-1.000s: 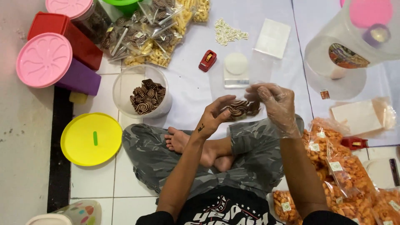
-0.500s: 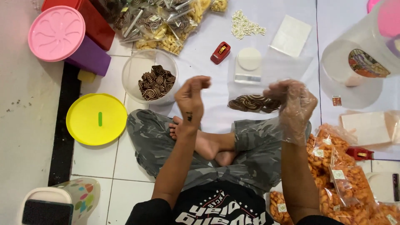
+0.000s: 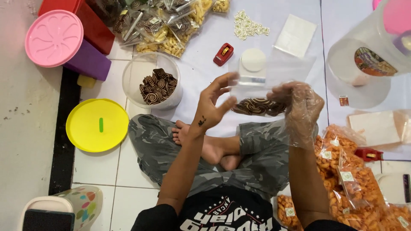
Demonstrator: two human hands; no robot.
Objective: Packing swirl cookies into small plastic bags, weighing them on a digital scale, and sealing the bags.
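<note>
Bag: clear plastic bag (image 3: 274, 79) with brown spiral snacks (image 3: 257, 107) at its bottom, held up above the person's crossed legs.
Left hand: left hand (image 3: 212, 105) bare, fingers spread wide, touching the bag's left edge.
Right hand: right hand (image 3: 299, 107) in a thin plastic glove, gripping the bag's right side.
Tub: clear round tub (image 3: 150, 81) of the same snacks, left of the bag.
Lid: yellow lid (image 3: 97, 125) on the floor, further left, beyond the tub.
Packed stock: orange snack packets (image 3: 346, 179), right of and below the bag.

Single head-worn view, facing steeply down, close over lap
</note>
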